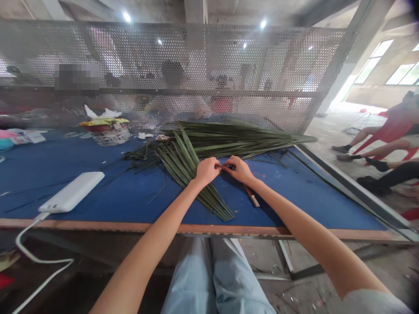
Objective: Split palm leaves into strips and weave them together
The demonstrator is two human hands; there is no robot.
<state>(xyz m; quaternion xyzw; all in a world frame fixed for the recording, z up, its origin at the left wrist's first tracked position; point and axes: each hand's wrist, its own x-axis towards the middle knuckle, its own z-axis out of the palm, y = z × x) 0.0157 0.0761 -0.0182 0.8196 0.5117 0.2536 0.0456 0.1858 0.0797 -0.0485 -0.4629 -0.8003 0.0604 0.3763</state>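
My left hand (208, 170) and my right hand (239, 169) meet almost fingertip to fingertip above the blue tabletop. Both are closed in a pinch, and what lies between the fingers is too small to name. Under my left wrist spreads a fan of green palm leaf strips (180, 159), its narrow cut end toward the front edge. Behind both hands lies a larger bundle of long palm leaves (235, 137). A thin orange-brown tool with a pale end (253, 198), its kind unclear, rests on the table beneath my right forearm.
A white power bank (72, 192) with a cable lies on the left. Behind it stands a patterned basket (113, 134) holding a yellow wrapper and tissues. A perforated metal screen (203, 78) borders the table's back, with people beyond. Other people sit at the far right.
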